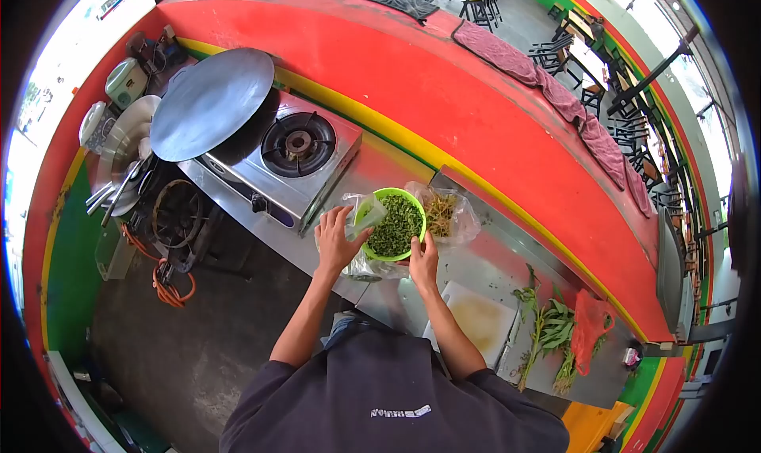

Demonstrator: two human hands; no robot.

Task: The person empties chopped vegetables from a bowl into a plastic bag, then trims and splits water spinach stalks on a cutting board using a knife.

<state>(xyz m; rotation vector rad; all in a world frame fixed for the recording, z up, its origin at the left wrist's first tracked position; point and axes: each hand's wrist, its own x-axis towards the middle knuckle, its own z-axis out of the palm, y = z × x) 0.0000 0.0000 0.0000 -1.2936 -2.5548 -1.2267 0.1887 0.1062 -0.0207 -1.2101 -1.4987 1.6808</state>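
Observation:
A bright green bowl [424, 223] full of chopped green leaves [396, 227] stands on the steel counter. My right hand [424, 259] grips its near right rim, thumb and fingers at the edge. On the bowl's left side, my left hand [337, 239] has its fingers curled around a see-through plastic piece [369, 217] that overlaps the rim; whether it is a cup or a bag I cannot tell. Clear plastic [380, 269] lies under and in front of the bowl. Just right of it sits an open plastic bag [465, 221] of yellowish-brown trimmings.
A gas stove [325, 172] with a large wok lid [212, 104] is at the left. Toward the right lie a white cutting board [476, 318], leafy stalks [547, 330] and a red plastic bag [590, 326]. A red wall [444, 96] runs behind the counter.

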